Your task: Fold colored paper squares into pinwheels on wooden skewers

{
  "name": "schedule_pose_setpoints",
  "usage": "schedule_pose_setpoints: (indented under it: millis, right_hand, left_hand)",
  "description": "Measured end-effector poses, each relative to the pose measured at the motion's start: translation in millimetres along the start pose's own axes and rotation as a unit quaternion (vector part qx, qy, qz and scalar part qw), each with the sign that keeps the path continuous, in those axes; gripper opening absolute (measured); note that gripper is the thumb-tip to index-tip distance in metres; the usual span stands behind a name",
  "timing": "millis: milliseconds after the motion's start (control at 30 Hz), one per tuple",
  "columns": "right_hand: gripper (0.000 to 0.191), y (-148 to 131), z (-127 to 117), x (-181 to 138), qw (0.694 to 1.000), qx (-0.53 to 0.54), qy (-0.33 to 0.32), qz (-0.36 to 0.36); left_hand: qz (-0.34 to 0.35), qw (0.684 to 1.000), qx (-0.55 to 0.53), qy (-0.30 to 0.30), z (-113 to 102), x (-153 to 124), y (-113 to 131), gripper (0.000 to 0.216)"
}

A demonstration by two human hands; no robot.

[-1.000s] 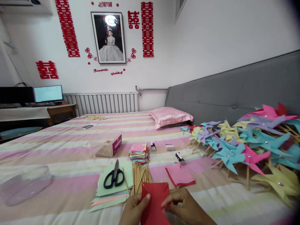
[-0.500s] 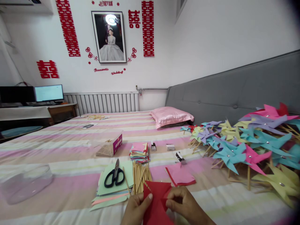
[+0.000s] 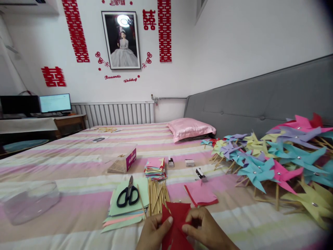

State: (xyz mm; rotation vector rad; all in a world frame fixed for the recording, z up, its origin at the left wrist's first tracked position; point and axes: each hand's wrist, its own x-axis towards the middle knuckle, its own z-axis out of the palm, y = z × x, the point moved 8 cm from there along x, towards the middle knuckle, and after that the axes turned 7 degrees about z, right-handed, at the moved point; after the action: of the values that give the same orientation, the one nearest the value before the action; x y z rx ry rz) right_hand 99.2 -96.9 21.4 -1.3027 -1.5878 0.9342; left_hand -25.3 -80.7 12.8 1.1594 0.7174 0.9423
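A red paper square [image 3: 178,217] with slits cut into it is held low in front of me. My left hand [image 3: 155,232] grips its left side, thumb on top. My right hand [image 3: 203,225] pinches its right side between thumb and fingers. Just beyond the paper lies a bundle of wooden sticks [image 3: 156,198]. Black-handled scissors [image 3: 128,197] rest on a stack of coloured paper [image 3: 117,211] to the left. Right of the sticks is a small pile of pink and red paper squares [image 3: 201,192].
Finished paper pinwheels [image 3: 260,170] are heaped along the right by the grey headboard [image 3: 260,97]. Further off are a stack of small coloured squares [image 3: 155,169], tiny boxes [image 3: 189,163], a black clip-like object [image 3: 200,174], a clear box [image 3: 122,161] and a pink pillow [image 3: 191,129]. A clear container [image 3: 32,203] stands left.
The red paper has shifted and turned slightly in my hands, and the slits show more. Both hands keep hold of it; the view has moved a little.
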Motion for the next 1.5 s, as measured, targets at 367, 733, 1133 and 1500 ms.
schedule_pose_setpoints:
  millis: [367, 733, 1133, 1500]
  right_hand:
    - [0.009, -5, 0, -2, 0.999, -0.036, 0.009, 0.016]
    - [0.003, -18, -1, -4, 1.0, -0.024, 0.009, -0.003]
    - [0.045, -8, 5, 1, 0.982, 0.184, 0.03, -0.01]
    - [0.06, 1, 5, 4, 0.975, 0.216, 0.054, -0.005]
  left_hand:
    - [0.008, 1.0, -0.006, -0.019, 4, 0, -1, 0.045]
    - [-0.002, 0.998, -0.022, 0.055, -2, 1, -4, 0.041]
    - [0.03, 0.993, -0.033, 0.105, -7, 0, -5, 0.04]
    - [0.025, 0.996, -0.018, 0.085, -5, 0, -6, 0.039]
